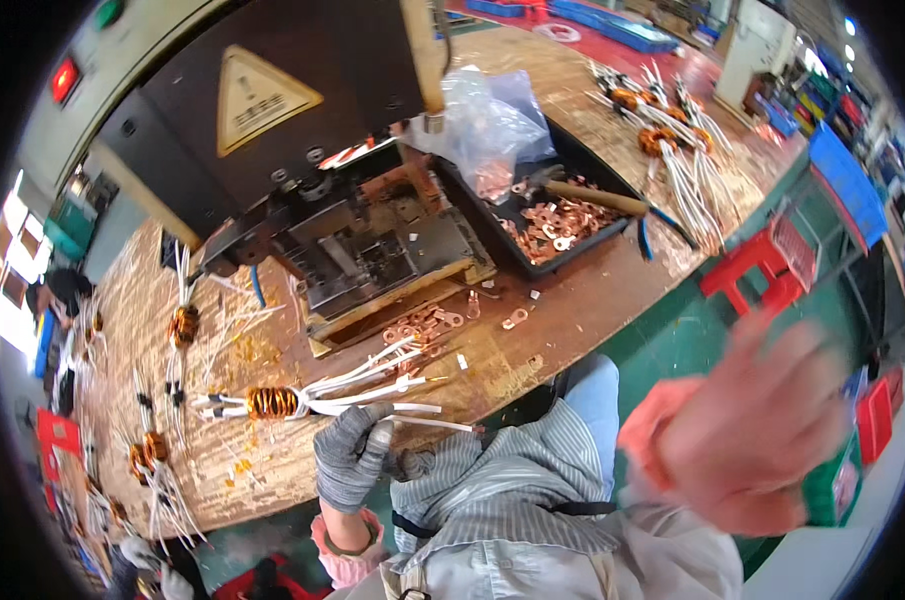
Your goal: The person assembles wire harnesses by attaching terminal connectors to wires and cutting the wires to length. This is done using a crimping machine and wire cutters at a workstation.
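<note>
My left hand point(354, 455), in a grey knitted glove, is closed around white wires beside the table's front edge. These white wires point(417, 407) run from a copper-wound coil point(272, 402) lying on the worn wooden table point(492, 372). One wire end sticks out to the right past my fingers. Off to the right of my lap, over the floor, my right hand point(762, 420) is raised and smeared by motion; whether it holds anything cannot be made out. Loose copper terminals point(422, 325) lie on the table just beyond the wires.
A dark press machine point(372, 240) with a yellow warning triangle stands ahead. Right of it, a black tray point(542, 265) holds copper terminals, a wooden-handled tool and a clear plastic bag point(487, 120). More wired coils point(662, 140) lie far right and along the left. Red stools point(762, 262) stand at right.
</note>
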Demonstrator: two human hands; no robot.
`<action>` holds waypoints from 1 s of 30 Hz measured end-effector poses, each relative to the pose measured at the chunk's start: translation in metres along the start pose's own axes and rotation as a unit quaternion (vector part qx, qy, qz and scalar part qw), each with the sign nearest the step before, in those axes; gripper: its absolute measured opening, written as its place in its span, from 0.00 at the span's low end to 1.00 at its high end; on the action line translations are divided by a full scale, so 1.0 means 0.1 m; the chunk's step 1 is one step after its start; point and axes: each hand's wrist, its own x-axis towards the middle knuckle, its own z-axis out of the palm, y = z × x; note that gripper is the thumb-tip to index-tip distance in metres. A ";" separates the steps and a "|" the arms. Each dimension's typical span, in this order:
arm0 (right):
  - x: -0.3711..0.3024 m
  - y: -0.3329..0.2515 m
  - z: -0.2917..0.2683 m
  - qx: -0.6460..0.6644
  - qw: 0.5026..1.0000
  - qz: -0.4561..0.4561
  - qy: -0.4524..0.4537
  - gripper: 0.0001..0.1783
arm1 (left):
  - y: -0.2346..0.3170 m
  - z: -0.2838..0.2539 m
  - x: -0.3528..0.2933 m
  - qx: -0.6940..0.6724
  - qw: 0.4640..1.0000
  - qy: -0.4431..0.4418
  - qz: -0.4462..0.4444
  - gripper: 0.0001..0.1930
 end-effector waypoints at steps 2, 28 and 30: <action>-0.65 -0.06 0.21 0.097 0.988 0.118 0.040 0.15 | -0.03 -0.05 -0.05 0.008 0.996 -0.036 -0.079 0.09; -0.67 -0.01 0.48 0.450 0.882 0.116 -0.078 0.20 | -0.06 0.01 0.01 -0.013 0.998 -0.026 -0.064 0.08; -0.70 -0.01 0.45 0.443 0.880 0.133 -0.104 0.17 | -0.07 -0.02 -0.06 -0.027 0.995 -0.024 -0.092 0.08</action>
